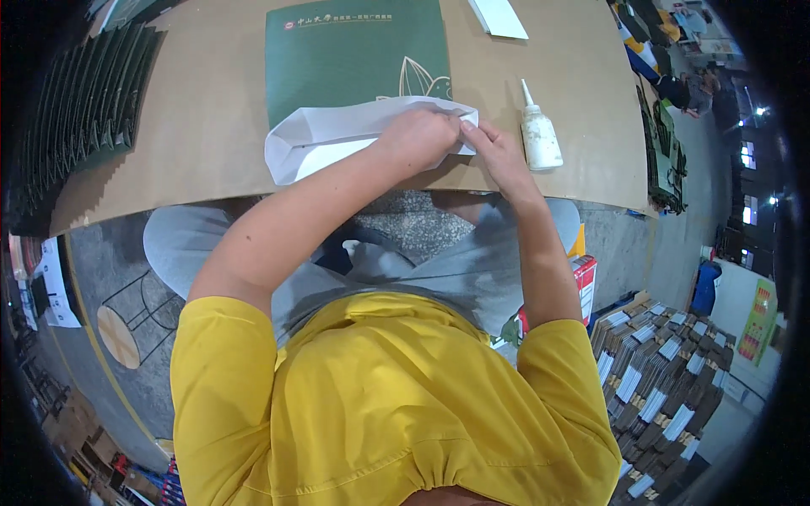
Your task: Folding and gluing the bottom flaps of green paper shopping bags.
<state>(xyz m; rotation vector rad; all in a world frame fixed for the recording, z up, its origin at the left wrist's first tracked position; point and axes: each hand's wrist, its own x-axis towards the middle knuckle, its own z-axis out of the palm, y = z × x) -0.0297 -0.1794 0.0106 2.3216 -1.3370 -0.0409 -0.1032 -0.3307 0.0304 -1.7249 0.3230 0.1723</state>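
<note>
A dark green paper bag [354, 63] with gold print lies flat on the table in front of me. Its near end is opened out into a white-sided, box-like shape [337, 126]. At the right end of that white part, my left hand [419, 137] is closed, fingers curled onto the paper and partly hidden. My right hand [502, 158] pinches the right corner, its thumb close to the left hand's fingers. Just right of my right hand stands or lies a white squeeze bottle [541, 139] with a pointed nozzle and a smudged surface; I cannot tell which.
A row of folded dark green bags [84, 110] fills the table's left side. White paper pieces [499, 17] lie at the far edge. Right of the table are more dark green bags [666, 156] and stacked bundles [662, 371]. A round stool [118, 337] is at lower left.
</note>
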